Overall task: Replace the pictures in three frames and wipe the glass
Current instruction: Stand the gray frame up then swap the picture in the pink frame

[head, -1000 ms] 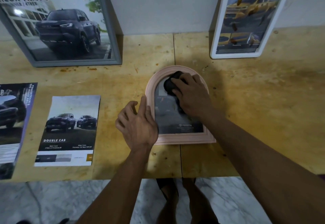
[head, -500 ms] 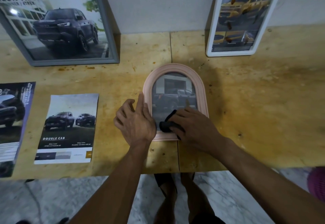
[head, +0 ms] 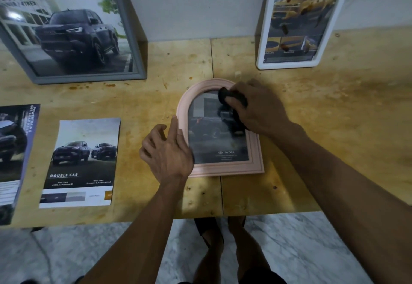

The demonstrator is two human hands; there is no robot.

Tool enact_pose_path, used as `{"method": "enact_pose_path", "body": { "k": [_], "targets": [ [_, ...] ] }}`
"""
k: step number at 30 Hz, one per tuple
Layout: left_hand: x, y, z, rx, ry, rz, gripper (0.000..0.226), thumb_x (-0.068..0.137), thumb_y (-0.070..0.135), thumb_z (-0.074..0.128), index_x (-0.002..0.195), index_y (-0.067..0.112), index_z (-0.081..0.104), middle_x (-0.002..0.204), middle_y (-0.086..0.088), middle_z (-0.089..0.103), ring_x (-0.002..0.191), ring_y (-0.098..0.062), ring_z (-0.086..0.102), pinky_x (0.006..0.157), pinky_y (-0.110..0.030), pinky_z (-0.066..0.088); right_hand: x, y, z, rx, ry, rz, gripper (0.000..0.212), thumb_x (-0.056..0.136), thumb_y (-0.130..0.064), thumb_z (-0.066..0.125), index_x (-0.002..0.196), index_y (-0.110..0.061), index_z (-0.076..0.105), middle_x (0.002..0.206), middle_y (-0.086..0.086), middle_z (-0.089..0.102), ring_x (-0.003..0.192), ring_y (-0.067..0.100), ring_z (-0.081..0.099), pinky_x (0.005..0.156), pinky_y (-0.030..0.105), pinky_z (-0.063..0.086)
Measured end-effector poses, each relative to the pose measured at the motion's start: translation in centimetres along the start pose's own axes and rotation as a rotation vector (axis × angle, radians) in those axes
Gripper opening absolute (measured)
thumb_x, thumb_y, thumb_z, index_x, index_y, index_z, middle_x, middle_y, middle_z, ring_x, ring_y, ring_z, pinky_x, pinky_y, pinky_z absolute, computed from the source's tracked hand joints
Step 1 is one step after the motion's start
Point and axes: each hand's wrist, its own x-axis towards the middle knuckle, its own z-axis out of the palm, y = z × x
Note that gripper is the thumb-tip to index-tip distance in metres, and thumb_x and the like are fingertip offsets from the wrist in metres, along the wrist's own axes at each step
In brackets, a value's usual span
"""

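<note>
A pink arched frame [head: 256,165] lies flat on the wooden table [head: 334,139], holding a dark truck picture under glass. My right hand [head: 258,107] presses a black cloth [head: 225,96] on the upper right of the glass. My left hand [head: 167,150] rests flat on the frame's left edge, fingers spread, steadying it. A grey frame [head: 133,38] with a truck picture leans on the wall at back left. A white frame [head: 262,38] with a yellow truck picture leans at back right.
Two loose truck pictures lie on the left of the table: a "Double Cab" sheet [head: 82,161] and a larger one [head: 13,156] cut off by the view's edge. The table's front edge runs near my legs, above a marble floor [head: 89,250].
My right hand has slid the cloth from the bottom of the glass back up to its arched top. My left hand has stayed on the frame's left edge.
</note>
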Motion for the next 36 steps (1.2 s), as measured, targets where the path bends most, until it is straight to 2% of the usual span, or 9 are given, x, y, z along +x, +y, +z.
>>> {"method": "enact_pose_path", "body": {
  "k": [5, 17, 22, 24, 27, 30, 32, 33, 36],
  "targets": [
    [0.0, 0.2, 0.2, -0.002, 0.004, -0.004, 0.039, 0.103, 0.038, 0.038, 0.14, 0.04, 0.051, 0.135, -0.006, 0.047, 0.12, -0.033, 0.037, 0.101, -0.05, 0.027, 0.2, -0.1, 3.9, -0.329, -0.027, -0.106, 0.029, 0.099, -0.031, 0.046, 0.12, -0.016, 0.06, 0.125, 0.006, 0.05, 0.116, 0.031, 0.041, 0.083, 0.047, 0.044],
    [-0.1, 0.2, 0.0, -0.017, 0.002, -0.011, 0.039, 0.102, 0.037, 0.04, 0.14, 0.04, 0.051, 0.134, -0.007, 0.047, 0.119, -0.033, 0.038, 0.101, -0.051, 0.028, -7.1, -0.8, 4.2, -0.271, -0.078, -0.162, 0.018, 0.085, -0.022, 0.068, 0.102, -0.016, 0.063, 0.102, 0.0, 0.059, 0.095, 0.022, 0.051, 0.07, 0.036, 0.047],
    [-0.1, 0.2, 0.0, -0.022, 0.005, -0.01, 0.037, 0.103, 0.037, 0.042, 0.138, 0.038, 0.053, 0.134, -0.007, 0.048, 0.121, -0.033, 0.038, 0.101, -0.05, 0.028, -8.2, -1.3, 2.9, -0.25, -0.213, -0.255, 0.016, 0.092, -0.026, 0.061, 0.103, -0.016, 0.067, 0.101, 0.0, 0.061, 0.093, 0.018, 0.053, 0.073, 0.03, 0.046],
    [-0.1, 0.3, 0.0, -0.024, 0.002, -0.014, 0.037, 0.103, 0.037, 0.041, 0.138, 0.038, 0.054, 0.134, -0.007, 0.047, 0.122, -0.033, 0.037, 0.101, -0.05, 0.027, -8.1, -1.7, 2.1, -0.131, -0.319, -0.169, 0.022, 0.099, -0.029, 0.05, 0.109, -0.015, 0.063, 0.106, 0.003, 0.059, 0.097, 0.021, 0.055, 0.077, 0.032, 0.046],
    [-0.2, 0.2, 0.0, -0.03, 0.002, -0.008, 0.037, 0.103, 0.037, 0.041, 0.138, 0.038, 0.054, 0.135, -0.007, 0.047, 0.122, -0.033, 0.037, 0.101, -0.05, 0.026, -6.9, -1.4, 0.7, 0.095, -0.363, 0.045, 0.019, 0.098, -0.039, 0.05, 0.11, -0.026, 0.056, 0.094, -0.005, 0.058, 0.083, 0.014, 0.059, 0.064, 0.028, 0.049],
    [-0.1, 0.0, 0.0, -0.033, -0.001, 0.009, 0.04, 0.102, 0.04, 0.037, 0.138, 0.037, 0.053, 0.135, -0.008, 0.047, 0.121, -0.034, 0.037, 0.101, -0.051, 0.027, -5.1, -0.9, -0.5, 0.416, -0.027, 0.339, 0.015, 0.098, -0.038, 0.052, 0.103, -0.024, 0.053, 0.091, -0.006, 0.057, 0.08, 0.011, 0.057, 0.056, 0.018, 0.039],
    [0.0, -0.1, 0.0, -0.031, -0.004, 0.016, 0.041, 0.101, 0.041, 0.036, 0.138, 0.037, 0.053, 0.135, -0.009, 0.047, 0.121, -0.035, 0.037, 0.101, -0.052, 0.027, -4.0, -0.5, -0.5, 0.317, 0.226, 0.352, 0.019, 0.1, -0.036, 0.048, 0.1, -0.019, 0.055, 0.093, -0.002, 0.057, 0.086, 0.016, 0.056, 0.064, 0.022, 0.036],
    [0.1, -0.2, -0.1, -0.033, -0.009, 0.019, 0.04, 0.102, 0.041, 0.037, 0.139, 0.038, 0.053, 0.136, -0.009, 0.046, 0.121, -0.035, 0.037, 0.101, -0.053, 0.027, -3.6, -0.6, -0.1, 0.255, 0.234, 0.312, 0.02, 0.101, -0.034, 0.046, 0.104, -0.017, 0.057, 0.098, 0.0, 0.057, 0.093, 0.019, 0.055, 0.071, 0.024, 0.035],
    [0.4, -0.8, -0.2, -0.027, -0.028, 0.062, 0.039, 0.104, 0.04, 0.04, 0.14, 0.036, 0.053, 0.135, -0.009, 0.046, 0.12, -0.035, 0.037, 0.099, -0.052, 0.028, -3.8, -1.0, 2.6, 0.041, 0.0, 0.17, 0.041, 0.103, -0.029, 0.037, 0.139, -0.011, 0.044, 0.137, 0.01, 0.049, 0.127, 0.026, 0.04, 0.103, 0.034, 0.033]
  ]
}}
